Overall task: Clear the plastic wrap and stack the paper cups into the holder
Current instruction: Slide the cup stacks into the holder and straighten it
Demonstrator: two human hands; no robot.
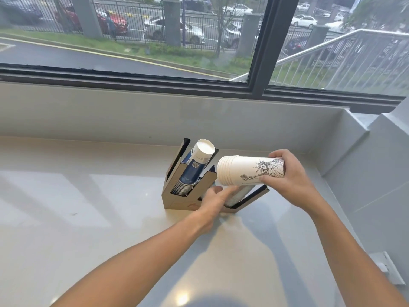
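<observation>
A cardboard cup holder with two slanted slots stands on the pale counter. Its left slot holds a stack of blue and white paper cups, bottoms pointing up. My right hand grips a stack of white paper cups printed with a statue drawing, held sideways above the right slot with the rims facing left. More white cups lie in that right slot, partly hidden. My left hand rests against the holder's front, fingers stretched toward the right slot. No plastic wrap is visible.
The counter runs along a low wall under a wide window. A raised ledge closes off the right side. A white wall fitting sits low at the right edge.
</observation>
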